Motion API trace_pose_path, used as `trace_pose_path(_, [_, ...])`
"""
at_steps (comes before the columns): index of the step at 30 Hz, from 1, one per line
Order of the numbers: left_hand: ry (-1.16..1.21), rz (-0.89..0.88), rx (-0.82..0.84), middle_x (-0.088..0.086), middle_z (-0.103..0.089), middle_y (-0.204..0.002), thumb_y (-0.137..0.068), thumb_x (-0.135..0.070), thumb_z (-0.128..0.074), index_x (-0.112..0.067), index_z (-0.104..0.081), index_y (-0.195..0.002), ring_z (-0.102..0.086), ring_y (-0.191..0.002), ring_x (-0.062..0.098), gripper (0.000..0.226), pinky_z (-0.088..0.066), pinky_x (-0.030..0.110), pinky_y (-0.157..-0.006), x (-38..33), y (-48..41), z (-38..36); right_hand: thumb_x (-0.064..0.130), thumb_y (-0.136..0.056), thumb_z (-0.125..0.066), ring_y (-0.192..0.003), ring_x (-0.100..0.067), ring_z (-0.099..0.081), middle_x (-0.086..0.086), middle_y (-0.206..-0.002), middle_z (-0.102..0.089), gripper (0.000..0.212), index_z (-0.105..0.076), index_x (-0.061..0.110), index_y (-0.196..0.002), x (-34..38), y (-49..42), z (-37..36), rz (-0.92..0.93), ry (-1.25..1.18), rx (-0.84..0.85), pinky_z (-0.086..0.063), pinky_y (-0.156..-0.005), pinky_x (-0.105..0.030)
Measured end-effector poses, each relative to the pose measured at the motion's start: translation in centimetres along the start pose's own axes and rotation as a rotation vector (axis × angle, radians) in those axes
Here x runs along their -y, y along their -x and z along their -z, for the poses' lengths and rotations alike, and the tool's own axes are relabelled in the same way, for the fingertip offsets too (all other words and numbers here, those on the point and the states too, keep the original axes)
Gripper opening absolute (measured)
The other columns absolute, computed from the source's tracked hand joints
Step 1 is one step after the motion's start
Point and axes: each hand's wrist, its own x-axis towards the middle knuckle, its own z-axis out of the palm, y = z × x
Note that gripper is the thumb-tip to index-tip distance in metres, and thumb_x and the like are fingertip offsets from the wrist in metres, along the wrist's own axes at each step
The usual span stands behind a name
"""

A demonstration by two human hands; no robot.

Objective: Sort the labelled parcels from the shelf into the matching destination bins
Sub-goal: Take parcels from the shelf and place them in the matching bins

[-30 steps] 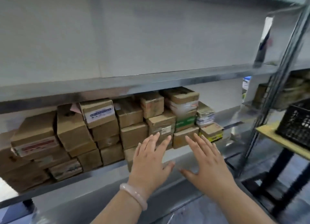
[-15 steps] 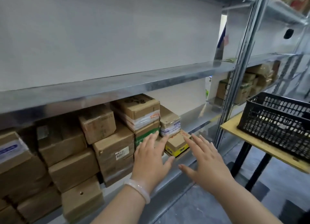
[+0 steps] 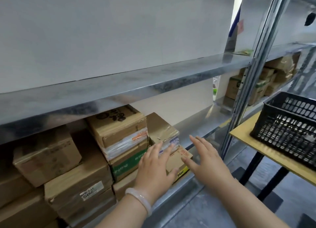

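Observation:
Several brown cardboard parcels are stacked on a metal shelf [image 3: 184, 187]. At the stack's right end a small parcel with a yellow strip [image 3: 179, 164] lies on the shelf, and a taped parcel with a blue-printed label [image 3: 162, 130] sits on it. My left hand [image 3: 154, 169], with a pale bangle on the wrist, is spread flat in front of these two parcels, fingertips at the label. My right hand [image 3: 207, 161] is open just right of the small parcel, its thumb near the parcel's corner. Neither hand grips anything.
A black plastic crate [image 3: 289, 125] stands on a yellow-topped table [image 3: 266, 150] to the right. A metal upright [image 3: 246, 84] separates this bay from another shelf with more boxes [image 3: 256, 84]. The shelf above [image 3: 119, 91] overhangs the parcels. Grey floor lies below.
The view has swung right and closer to the stack's right end. Both hands have moved forward to the two end parcels, the left now reaching the label.

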Motion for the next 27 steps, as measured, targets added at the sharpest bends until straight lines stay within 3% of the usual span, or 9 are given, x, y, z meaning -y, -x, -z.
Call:
trace_pose_path(6, [0.02,0.177,-0.055,-0.018,-0.006,-0.161,-0.092,-0.063,-0.044,-0.053,-0.005,-0.15,-0.001,-0.148,0.009,0.071,-0.005,0.037,-0.118,-0.6,-2.4,-1.8,0.053,-0.089,-0.061,-0.142,-0.015,-0.029,0.002,-0.154,-0.035,0.075,-0.029,0.027,-0.151,-2.0,-10.0,-2.4,-0.012,-0.232,0.195,-0.028,-0.112,-0.032])
trace_pose_path(10, [-0.002,0.304,-0.096,-0.021,-0.005,-0.16,-0.093,-0.061,-0.045,-0.053,-0.007,-0.151,0.002,-0.146,0.004,0.07,0.0,0.032,-0.113,-1.1,-3.5,-2.5,0.05,-0.088,-0.063,-0.137,-0.023,-0.041,0.0,-0.153,-0.038,0.074,-0.03,0.028,-0.151,-1.9,-15.7,-3.8,-0.095,-0.437,0.314,-0.039,-0.101,-0.033])
trace_pose_path(15, [0.002,0.43,-0.136,-0.027,-0.003,-0.157,-0.095,-0.059,-0.045,-0.054,-0.006,-0.151,0.003,-0.14,-0.003,0.068,-0.001,0.025,-0.111,-2.1,-4.0,-3.2,0.049,-0.089,-0.062,-0.13,-0.028,-0.05,-0.01,-0.144,-0.051,0.075,-0.031,0.021,-0.151,-1.9,-18.6,-6.6,-0.173,-0.587,0.535,-0.039,-0.108,-0.041])
trace_pose_path(18, [0.041,0.491,-0.119,-0.03,-0.001,-0.155,-0.095,-0.059,-0.045,-0.055,-0.006,-0.15,0.003,-0.144,-0.001,0.067,-0.003,0.027,-0.116,-3.1,-3.7,-3.5,0.037,-0.094,-0.057,-0.123,-0.027,-0.053,-0.009,-0.138,-0.056,0.057,-0.043,0.017,-0.145,-2.3,-18.5,-6.9,-0.162,-0.634,0.496,-0.041,-0.1,-0.035])
trace_pose_path(22, [0.096,0.546,-0.134,-0.027,-0.002,-0.158,-0.096,-0.057,-0.047,-0.054,-0.008,-0.151,0.0,-0.147,0.003,0.067,-0.013,0.032,-0.121,-4.5,-4.1,-3.3,0.029,-0.095,-0.054,-0.096,-0.015,-0.061,0.002,-0.108,-0.069,0.019,-0.062,0.027,-0.112,-3.6,-17.7,-5.3,-0.111,-0.77,0.377,-0.043,-0.074,-0.029])
trace_pose_path(24, [0.149,0.551,-0.164,-0.027,-0.004,-0.158,-0.096,-0.056,-0.048,-0.052,-0.009,-0.151,-0.002,-0.147,0.001,0.068,-0.014,0.029,-0.118,-5.3,-4.4,-3.2,0.03,-0.095,-0.054,-0.098,-0.009,-0.063,0.01,-0.104,-0.069,0.026,-0.063,0.027,-0.119,-4.5,-16.7,-4.0,-0.068,-0.852,0.337,-0.044,-0.069,-0.022])
trace_pose_path(27, [0.258,0.545,-0.205,-0.026,-0.011,-0.156,-0.096,-0.051,-0.052,-0.047,-0.007,-0.154,-0.009,-0.14,-0.012,0.074,-0.015,0.015,-0.114,-6.7,-4.8,-2.5,0.032,-0.096,-0.055,-0.107,-0.005,-0.061,0.012,-0.117,-0.066,0.037,-0.055,0.033,-0.133,-5.6,-14.1,-2.1,-0.005,-0.931,0.289,-0.046,-0.076,-0.02])
